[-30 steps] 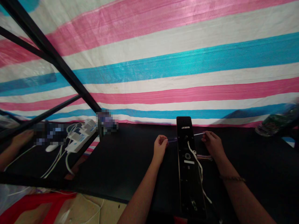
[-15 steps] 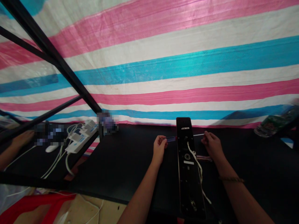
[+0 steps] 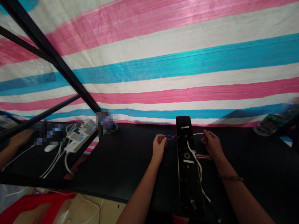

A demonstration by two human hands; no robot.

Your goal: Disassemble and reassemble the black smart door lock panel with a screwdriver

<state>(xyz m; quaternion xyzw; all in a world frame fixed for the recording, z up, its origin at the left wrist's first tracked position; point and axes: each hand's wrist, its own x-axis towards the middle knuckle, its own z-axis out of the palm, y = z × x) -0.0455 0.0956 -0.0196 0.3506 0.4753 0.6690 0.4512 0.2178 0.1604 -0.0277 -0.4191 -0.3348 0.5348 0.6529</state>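
The left hand (image 3: 159, 146) stays closed on the handle of a screwdriver (image 3: 171, 137), the right hand (image 3: 211, 143) pinching its thin shaft. Both have barely moved since a second ago. The tool lies crosswise behind the long black panel (image 3: 189, 168) and its white cable (image 3: 196, 163) on the black table (image 3: 126, 161).

Striped tarp (image 3: 163, 62), black frame bars (image 3: 49, 53), white power strips (image 3: 78, 137), bottle (image 3: 273, 123)

A thin screwdriver (image 3: 174, 137) with a blue-red handle and silver shaft lies crosswise behind the long black lock panel (image 3: 188, 165).
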